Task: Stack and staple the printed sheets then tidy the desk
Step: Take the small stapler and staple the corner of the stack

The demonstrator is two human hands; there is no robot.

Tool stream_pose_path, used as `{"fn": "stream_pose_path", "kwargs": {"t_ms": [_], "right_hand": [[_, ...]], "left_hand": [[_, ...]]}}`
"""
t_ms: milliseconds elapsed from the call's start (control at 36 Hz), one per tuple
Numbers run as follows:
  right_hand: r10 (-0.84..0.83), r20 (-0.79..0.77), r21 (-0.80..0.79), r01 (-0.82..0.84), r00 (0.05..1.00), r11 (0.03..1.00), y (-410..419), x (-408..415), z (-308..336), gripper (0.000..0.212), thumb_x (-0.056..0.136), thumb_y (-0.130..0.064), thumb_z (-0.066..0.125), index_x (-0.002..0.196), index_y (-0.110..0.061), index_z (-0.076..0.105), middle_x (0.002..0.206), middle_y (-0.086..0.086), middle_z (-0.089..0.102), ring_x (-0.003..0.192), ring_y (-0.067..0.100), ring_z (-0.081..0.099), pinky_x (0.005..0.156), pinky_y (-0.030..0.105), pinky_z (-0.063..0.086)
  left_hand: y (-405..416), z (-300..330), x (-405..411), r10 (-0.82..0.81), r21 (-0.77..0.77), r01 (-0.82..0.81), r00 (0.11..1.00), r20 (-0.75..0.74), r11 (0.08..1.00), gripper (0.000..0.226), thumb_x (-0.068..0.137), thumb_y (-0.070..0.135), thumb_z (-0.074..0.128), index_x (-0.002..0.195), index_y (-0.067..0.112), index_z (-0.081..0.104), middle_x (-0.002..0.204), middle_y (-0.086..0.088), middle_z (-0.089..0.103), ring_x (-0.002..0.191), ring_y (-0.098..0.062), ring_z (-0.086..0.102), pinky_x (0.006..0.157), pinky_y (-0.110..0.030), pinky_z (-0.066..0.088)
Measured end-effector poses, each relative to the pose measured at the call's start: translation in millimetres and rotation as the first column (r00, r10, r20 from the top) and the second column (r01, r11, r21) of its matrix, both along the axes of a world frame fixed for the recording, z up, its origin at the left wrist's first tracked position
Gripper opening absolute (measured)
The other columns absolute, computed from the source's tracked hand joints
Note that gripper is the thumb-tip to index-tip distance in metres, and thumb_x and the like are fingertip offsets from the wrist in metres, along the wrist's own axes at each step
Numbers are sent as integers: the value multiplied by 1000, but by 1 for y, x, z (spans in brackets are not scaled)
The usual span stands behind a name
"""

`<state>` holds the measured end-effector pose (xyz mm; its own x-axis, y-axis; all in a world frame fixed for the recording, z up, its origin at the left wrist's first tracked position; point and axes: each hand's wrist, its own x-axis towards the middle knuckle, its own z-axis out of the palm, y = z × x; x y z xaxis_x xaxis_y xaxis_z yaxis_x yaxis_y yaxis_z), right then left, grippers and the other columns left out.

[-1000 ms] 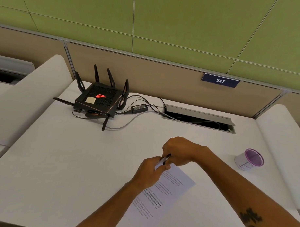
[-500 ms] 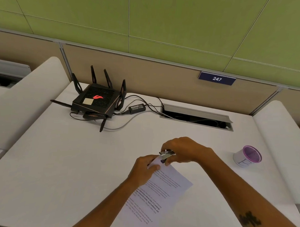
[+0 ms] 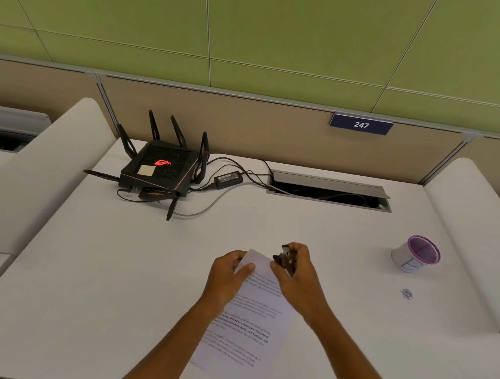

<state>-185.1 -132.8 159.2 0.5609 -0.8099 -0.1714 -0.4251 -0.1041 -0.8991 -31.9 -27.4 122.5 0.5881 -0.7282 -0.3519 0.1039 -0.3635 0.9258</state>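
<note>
Gripping a small dark stapler (image 3: pixel 285 261), your right hand (image 3: pixel 298 276) holds the tool beside the far right corner of the printed sheets (image 3: pixel 248 314), its fingers closed around the body so that only the top of it shows. Your left hand (image 3: pixel 229 273) pinches the far edge of the sheets, thumb on top and fingers curled under, lifting that end off the white tabletop (image 3: pixel 104 283) while the near end lies flat between your forearms. The stapler touches or nearly touches the paper's edge; whether its mouth is around the corner or merely alongside cannot be told from this view, and no staple can be made out.

The step in hand looks like the stapling itself, with the stack gathered and the tidying yet to come. The next move likely calls for you to keep the edges squared under the left thumb, seat the corner fully in the stapler's mouth and press firmly, then check that the staple has caught every sheet.

Farther out, a purple-rimmed cup (image 3: pixel 416 254) stands well apart at the right, with a small dark smudge (image 3: pixel 407 293) on the tabletop nearer to you. At the far left sits a black router (image 3: pixel 161 169) with its antennas up, its power brick (image 3: pixel 228 178) just beside it and cables running to the open cable tray (image 3: pixel 328 189) at the far edge.
</note>
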Motion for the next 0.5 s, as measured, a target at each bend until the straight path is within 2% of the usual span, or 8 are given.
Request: {"fn": "stream_pose_path", "kwargs": {"t_ms": [111, 250, 389, 444, 500], "right_hand": [[-84, 63, -1, 85, 994, 996, 32, 2, -4, 31, 93, -19, 77, 116, -24, 55, 105, -6, 70, 94, -2, 68, 75, 11, 54], [-100, 89, -89, 108, 991, 990, 52, 6, -7, 30, 91, -27, 80, 114, -29, 60, 108, -16, 69, 101, -1, 68, 78, 10, 54], [-71, 9, -141, 71, 997, 987, 57, 7, -5, 34, 91, -48, 74, 121, -43, 59, 114, -26, 67, 100, 4, 70, 81, 21, 60], [-68, 18, -144, 70, 997, 987, 58, 8, -3, 33, 91, -48, 71, 122, -43, 62, 113, -25, 70, 98, 4, 72, 82, 26, 63], [-62, 49, -139, 68, 997, 988, 59, 10, 1, 33, 90, -43, 69, 123, -41, 64, 111, -22, 73, 97, 5, 73, 82, 32, 64]], "left_hand": [[1, 8, -4, 78, -37, -80, 996, -44, 996, 12, 99, 25, 74, 109, 32, 75, 102, 6, 81, 86, -16, 79, 71, -25, 65], [4, 22, -13, 154, -99, -164, 982, -106, 981, 17, 101, 28, 73, 116, 29, 79, 103, 6, 84, 89, -20, 81, 78, -37, 68], [6, 35, -24, 211, -141, -230, 968, -134, 963, 23, 97, 26, 77, 119, 23, 82, 111, 8, 83, 101, -15, 80, 94, -43, 66], [7, 42, -30, 212, -164, -235, 966, -149, 958, 22, 96, 28, 77, 118, 24, 82, 109, 8, 83, 100, -13, 81, 93, -44, 66], [8, 51, -36, 191, -193, -221, 968, -163, 956, 30, 93, 41, 75, 118, 27, 82, 109, 10, 83, 100, -13, 80, 93, -43, 67]]}}
